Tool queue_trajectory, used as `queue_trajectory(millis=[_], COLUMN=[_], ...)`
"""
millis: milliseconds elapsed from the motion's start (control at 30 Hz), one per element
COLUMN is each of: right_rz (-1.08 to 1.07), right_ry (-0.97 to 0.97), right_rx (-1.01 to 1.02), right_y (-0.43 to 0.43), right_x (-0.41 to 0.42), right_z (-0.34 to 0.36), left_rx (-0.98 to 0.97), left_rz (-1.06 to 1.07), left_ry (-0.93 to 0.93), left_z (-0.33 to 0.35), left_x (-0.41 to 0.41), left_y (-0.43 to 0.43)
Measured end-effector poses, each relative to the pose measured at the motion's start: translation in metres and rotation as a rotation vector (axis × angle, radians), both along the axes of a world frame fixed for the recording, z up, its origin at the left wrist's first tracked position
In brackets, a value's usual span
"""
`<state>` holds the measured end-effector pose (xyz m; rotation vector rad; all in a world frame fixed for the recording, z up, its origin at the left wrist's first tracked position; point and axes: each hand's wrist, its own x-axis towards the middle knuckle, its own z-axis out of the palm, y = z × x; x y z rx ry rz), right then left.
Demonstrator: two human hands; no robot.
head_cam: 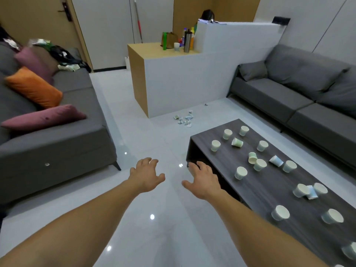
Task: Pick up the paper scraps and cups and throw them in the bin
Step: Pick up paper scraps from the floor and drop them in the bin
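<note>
Left hand (147, 173), right hand (203, 180): both empty, fingers spread, hovered over the floor. Paper cups (240, 172): stood or lay tipped across the dark counter (269, 189), right of the hands. Paper scraps (185, 119): lay on the floor beyond. Bin: unseen. Nearest cups probably best nested before carrying.

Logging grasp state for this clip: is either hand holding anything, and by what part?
Nothing is held. The left hand and right hand hang open over the floor, clear of the cups.

Both bare arms stretch forward from the bottom corners toward mid-frame. Left hand (147, 175) and right hand (203, 181) are palm-down, fingers spread and loosely curled, not gripping anything, slightly apart.
</note>
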<state>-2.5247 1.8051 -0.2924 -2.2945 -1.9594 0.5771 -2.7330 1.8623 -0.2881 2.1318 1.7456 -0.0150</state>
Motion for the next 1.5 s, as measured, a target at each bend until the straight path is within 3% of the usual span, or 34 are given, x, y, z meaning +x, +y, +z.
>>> queue_trajectory(millis=[300, 600, 833, 1233, 1500], right_rz=[-0.001, 0.073, 0.072, -0.075, -0.221], right_ry=[0.023, 0.076, 0.067, 0.054, 0.098], right_rx=[-0.031, -0.026, -0.096, -0.102, -0.167], right_y=[0.183, 0.376, 0.503, 0.762, 0.875], right_x=[0.042, 0.113, 0.145, 0.169, 0.221], right_z=[-0.019, -0.007, -0.020, -0.034, -0.056], left_rx=[-0.017, -0.016, -0.104, -0.120, -0.181], left_rz=[-0.039, 0.054, 0.067, -0.101, -0.249], left_ry=[0.032, 0.043, 0.029, 0.009, 0.021], left_z=[-0.005, 0.014, -0.003, -0.008, -0.020], left_x=[0.049, 0.115, 0.135, 0.167, 0.229], left_y=[0.188, 0.359, 0.481, 0.786, 0.923])
